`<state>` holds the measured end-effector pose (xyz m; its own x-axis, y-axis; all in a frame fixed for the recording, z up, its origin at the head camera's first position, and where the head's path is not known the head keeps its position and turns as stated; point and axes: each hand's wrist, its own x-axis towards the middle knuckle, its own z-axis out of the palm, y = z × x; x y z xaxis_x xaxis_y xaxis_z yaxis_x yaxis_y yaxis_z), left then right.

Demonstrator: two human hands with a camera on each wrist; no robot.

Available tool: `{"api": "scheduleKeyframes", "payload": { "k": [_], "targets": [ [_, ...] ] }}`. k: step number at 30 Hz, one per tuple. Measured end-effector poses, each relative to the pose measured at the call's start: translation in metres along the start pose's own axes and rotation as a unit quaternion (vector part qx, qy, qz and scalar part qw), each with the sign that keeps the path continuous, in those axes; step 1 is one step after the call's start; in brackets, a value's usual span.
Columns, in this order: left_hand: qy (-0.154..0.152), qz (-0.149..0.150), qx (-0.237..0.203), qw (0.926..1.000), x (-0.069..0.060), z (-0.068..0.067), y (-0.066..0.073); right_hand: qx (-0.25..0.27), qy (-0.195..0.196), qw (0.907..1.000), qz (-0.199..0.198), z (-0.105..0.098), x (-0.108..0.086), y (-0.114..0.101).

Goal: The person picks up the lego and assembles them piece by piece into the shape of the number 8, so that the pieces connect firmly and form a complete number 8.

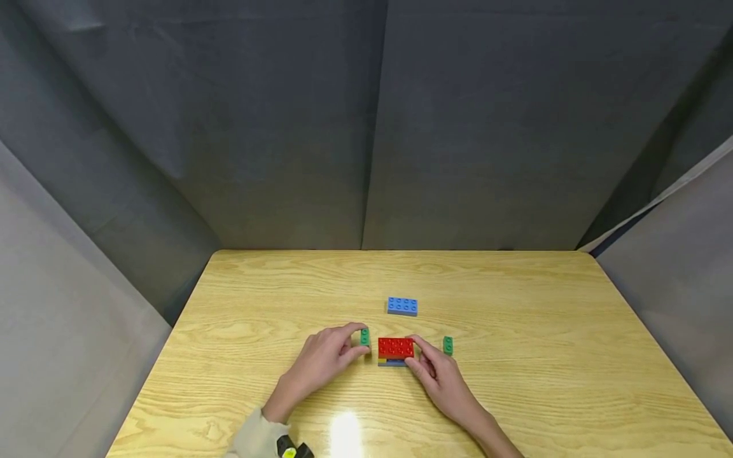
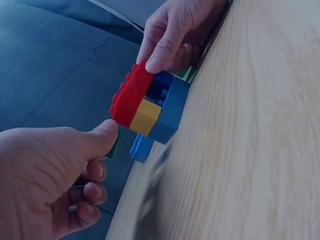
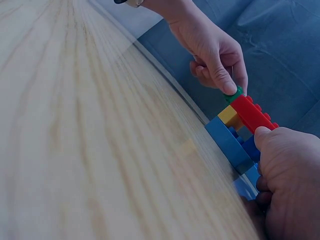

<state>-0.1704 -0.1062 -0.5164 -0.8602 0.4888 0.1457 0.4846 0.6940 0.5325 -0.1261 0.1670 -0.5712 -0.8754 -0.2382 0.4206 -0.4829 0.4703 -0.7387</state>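
Observation:
A small stack of toy bricks stands on the table: a blue brick (image 2: 171, 111) at the bottom, a yellow brick (image 2: 145, 117) and a dark blue brick (image 2: 160, 84) in the middle, and a red brick (image 1: 396, 347) across the top. My right hand (image 1: 445, 380) grips the red brick at its right end with thumb and fingers. Just left of the stack, my left hand (image 1: 326, 357) pinches a small green brick (image 1: 364, 337) between thumb and forefinger, apart from the red one in the head view. In the left wrist view the thumb mostly hides the green brick.
Behind the stack lies a loose blue brick (image 1: 403, 306). Another small green brick (image 1: 448, 345) rests to the right of my right hand. The wooden table (image 1: 550, 331) ends at grey curtains (image 1: 487, 127) at the back and sides.

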Motion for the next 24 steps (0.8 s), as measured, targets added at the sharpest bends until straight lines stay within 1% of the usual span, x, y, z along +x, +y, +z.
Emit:
{"api": "scheduleKeyframes", "payload": {
  "k": [9,13,17,20,24],
  "targets": [
    [0.001,0.023,-0.009,0.9997,-0.001,-0.003,0.011,0.005,-0.002,0.9997,0.025,0.001,0.0,0.0],
    [0.003,0.029,-0.014,0.9995,-0.001,-0.003,0.013,0.005,-0.001,0.9997,0.023,0.001,-0.001,-0.001],
    [0.01,0.029,-0.013,0.9995,-0.001,-0.002,0.014,0.006,0.0,0.9998,0.019,0.001,-0.001,-0.001],
    [0.013,0.03,-0.02,0.9993,-0.001,-0.002,0.015,0.008,-0.001,0.9998,0.02,0.001,-0.001,-0.001],
    [0.01,0.037,-0.035,0.9987,-0.002,-0.001,0.016,0.008,-0.003,0.9998,0.019,0.0,-0.001,-0.001]
  ]
}}
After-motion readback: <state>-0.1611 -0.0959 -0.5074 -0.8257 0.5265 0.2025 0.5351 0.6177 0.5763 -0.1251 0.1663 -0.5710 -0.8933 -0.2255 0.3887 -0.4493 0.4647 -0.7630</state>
